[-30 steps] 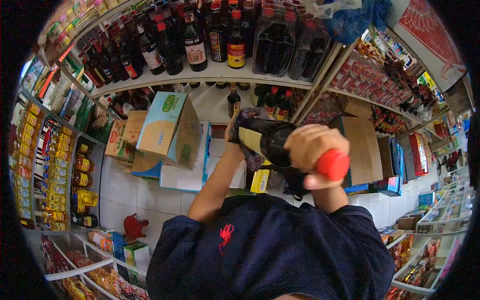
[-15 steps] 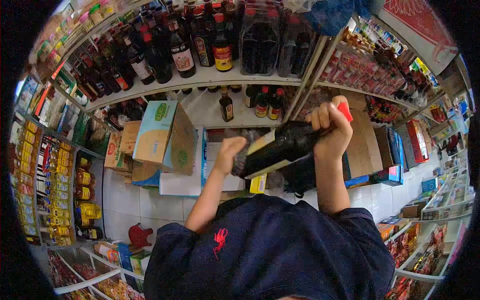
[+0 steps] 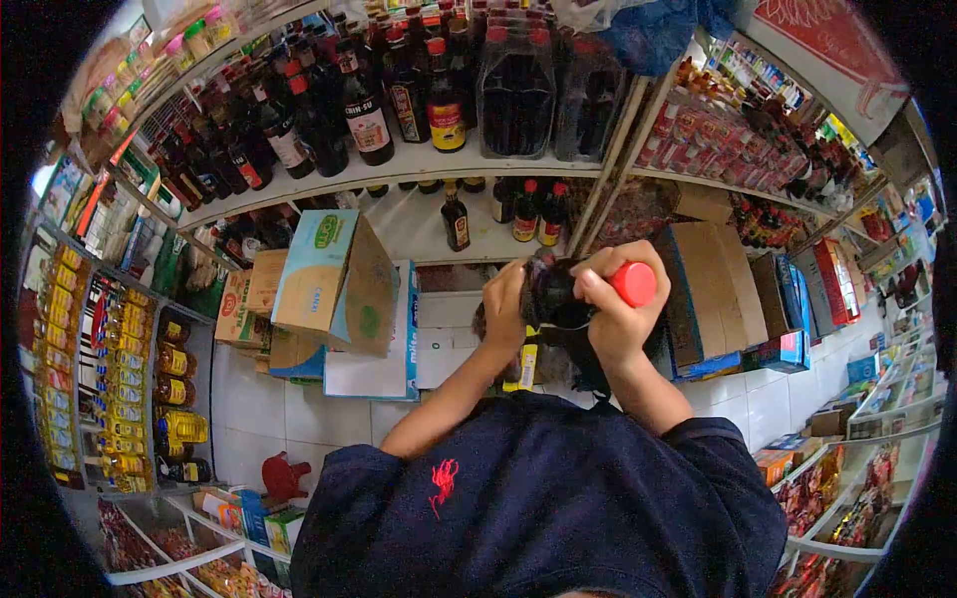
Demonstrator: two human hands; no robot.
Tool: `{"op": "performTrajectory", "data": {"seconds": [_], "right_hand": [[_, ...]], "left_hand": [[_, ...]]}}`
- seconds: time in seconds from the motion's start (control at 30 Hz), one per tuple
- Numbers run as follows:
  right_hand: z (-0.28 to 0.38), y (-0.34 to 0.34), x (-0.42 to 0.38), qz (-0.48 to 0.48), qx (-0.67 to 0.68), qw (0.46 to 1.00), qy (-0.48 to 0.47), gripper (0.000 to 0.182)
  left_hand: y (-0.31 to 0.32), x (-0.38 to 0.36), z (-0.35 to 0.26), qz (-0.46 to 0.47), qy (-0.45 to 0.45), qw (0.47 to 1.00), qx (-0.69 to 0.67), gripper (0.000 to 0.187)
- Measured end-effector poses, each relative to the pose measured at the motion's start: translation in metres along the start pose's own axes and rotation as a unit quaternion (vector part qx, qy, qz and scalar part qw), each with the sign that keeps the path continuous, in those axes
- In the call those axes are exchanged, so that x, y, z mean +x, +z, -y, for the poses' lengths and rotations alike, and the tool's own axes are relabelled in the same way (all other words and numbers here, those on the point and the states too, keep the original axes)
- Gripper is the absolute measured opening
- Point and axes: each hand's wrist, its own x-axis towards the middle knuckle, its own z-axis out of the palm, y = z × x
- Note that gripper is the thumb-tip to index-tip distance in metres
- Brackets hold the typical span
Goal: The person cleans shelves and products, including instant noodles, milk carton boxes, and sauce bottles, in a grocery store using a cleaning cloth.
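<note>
Dark bottle (image 3: 558,294) in both closed grips, right hand (image 3: 608,309) at neck, left hand (image 3: 505,304) with cloth (image 3: 543,269).

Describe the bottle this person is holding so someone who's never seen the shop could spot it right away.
Below the white shelves of dark sauce bottles, just above the navy shirt, two hands meet. The right hand grips the neck and the left hand presses a cloth on the dark bottle. Unlike the shelved ones, it is tipped, red cap pointing right.
</note>
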Motion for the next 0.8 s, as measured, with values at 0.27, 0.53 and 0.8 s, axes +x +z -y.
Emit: {"op": "performTrajectory", "data": {"seconds": [0.27, 0.53, 0.8], "right_hand": [[-0.004, -0.01, 0.006, 0.018, -0.021, 0.999, -0.037, 0.021], [0.019, -0.011, 0.014, 0.191, 0.047, 0.977, -0.083, 0.023], [0.029, -0.012, 0.034, 0.33, 0.154, 0.912, -0.186, 0.024]], "left_hand": [[0.023, 0.02, -0.062, 0.017, 0.16, 0.986, 0.05, 0.024], [0.004, 0.017, 0.02, -0.05, 0.128, 0.985, 0.104, 0.033], [-0.014, 0.02, 0.055, 0.108, -0.331, 0.721, -0.599, 0.039]]}}
